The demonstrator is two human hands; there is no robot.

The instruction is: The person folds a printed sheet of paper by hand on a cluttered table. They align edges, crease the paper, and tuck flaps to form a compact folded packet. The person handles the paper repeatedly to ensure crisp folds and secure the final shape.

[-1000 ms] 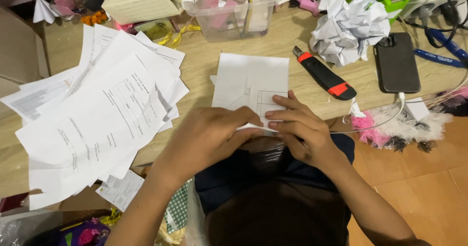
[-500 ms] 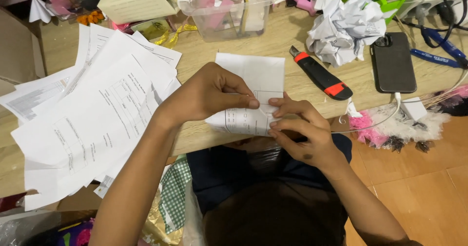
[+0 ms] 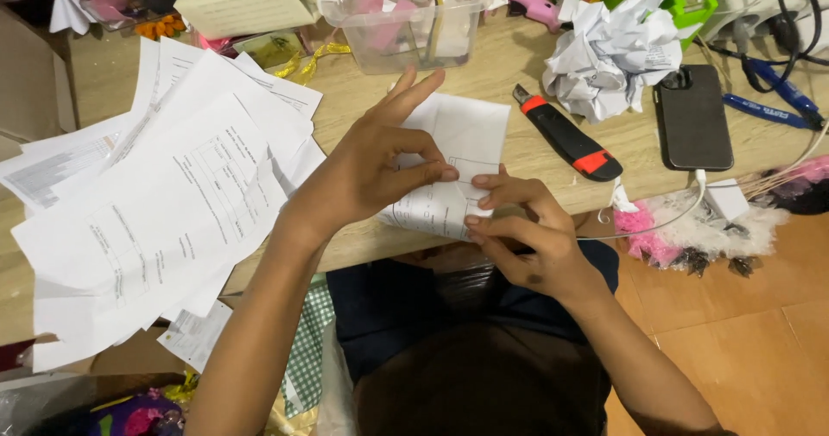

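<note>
A person's 2 hands work a folded white paper sheet (image 3: 458, 155) lying at the near edge of a wooden desk (image 3: 518, 56). The left hand (image 3: 363, 173) pinches the sheet between thumb and index finger, its other 3 fingers splayed upward. The right hand (image 3: 518, 233) grips the sheet's lower edge with curled fingers. A black-and-orange utility knife (image 3: 566, 134) lies just beside it.

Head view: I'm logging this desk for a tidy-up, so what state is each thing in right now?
Folded sheet: lying on the desk edge, partly creased, pinched by both hands.
Left hand: thumb and forefinger pressed on the sheet.
Right hand: fingers pinching the near edge.
Utility knife: lying flat; blade not visible.
Phone: face down, cable nearby.
Crumpled paper: balled up.
Paper stack: loose, fanned out.
Clear tub: open-topped.
</note>
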